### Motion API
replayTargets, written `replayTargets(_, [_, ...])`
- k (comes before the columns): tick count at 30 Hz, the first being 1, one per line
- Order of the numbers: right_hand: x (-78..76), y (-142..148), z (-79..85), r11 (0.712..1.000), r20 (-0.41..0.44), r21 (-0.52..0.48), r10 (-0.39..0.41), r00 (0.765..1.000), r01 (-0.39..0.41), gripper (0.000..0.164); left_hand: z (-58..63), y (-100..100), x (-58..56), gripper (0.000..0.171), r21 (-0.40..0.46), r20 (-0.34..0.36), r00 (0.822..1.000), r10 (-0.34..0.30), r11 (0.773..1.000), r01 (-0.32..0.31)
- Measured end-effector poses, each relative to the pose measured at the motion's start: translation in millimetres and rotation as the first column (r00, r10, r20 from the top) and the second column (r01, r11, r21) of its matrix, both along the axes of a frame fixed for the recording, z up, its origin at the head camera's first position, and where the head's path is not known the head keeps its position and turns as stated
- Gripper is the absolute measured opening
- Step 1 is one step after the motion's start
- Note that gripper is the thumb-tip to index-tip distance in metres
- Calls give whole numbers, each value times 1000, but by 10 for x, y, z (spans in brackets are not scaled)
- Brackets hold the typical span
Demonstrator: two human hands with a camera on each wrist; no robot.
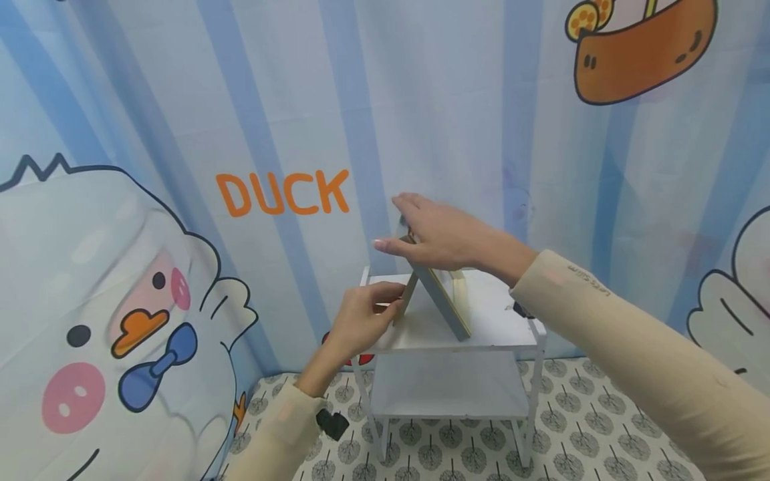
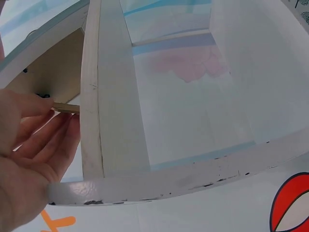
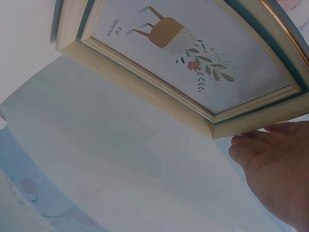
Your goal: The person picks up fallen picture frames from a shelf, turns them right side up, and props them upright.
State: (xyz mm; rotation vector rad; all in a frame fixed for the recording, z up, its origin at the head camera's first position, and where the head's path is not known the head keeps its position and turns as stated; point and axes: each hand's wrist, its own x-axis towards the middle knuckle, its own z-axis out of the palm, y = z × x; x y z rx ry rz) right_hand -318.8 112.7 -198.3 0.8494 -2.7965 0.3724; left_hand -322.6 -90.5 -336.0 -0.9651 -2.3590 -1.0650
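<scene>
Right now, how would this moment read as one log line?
left hand: pinches stand | right hand: touches top of frame | frame: tilted, on white table

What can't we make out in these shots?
- Head view: top of the picture frame, covered by the right hand.
- Head view: sleeve lettering, too small and blurred to read surely.
- Left wrist view: far end of the back leg, hidden by the white shelf.
- Right wrist view: full picture frame, cut off by top and right image edges.
</scene>
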Motion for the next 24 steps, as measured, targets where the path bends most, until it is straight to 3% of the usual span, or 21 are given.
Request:
replayTargets(7, [-21,192,26,989,6,-147,-4,1000,5,100,45,25,120,25,75,0,999,32,997,-32])
replayTargets(14, [-153,449,-69,930,134,-351,-60,989,104,82,169,105,333,25,167,-8,999,37,985,-35])
replayTargets(21, [-363,526,-299,906,256,-396,-47,966,149,67,221,214,492,37,198,140,989,41,978,-69])
replayTargets(24, [-438,511,-379,873,350,-455,-3,937,173,60,216,267,521,42,219,179,982,60,971,-99])
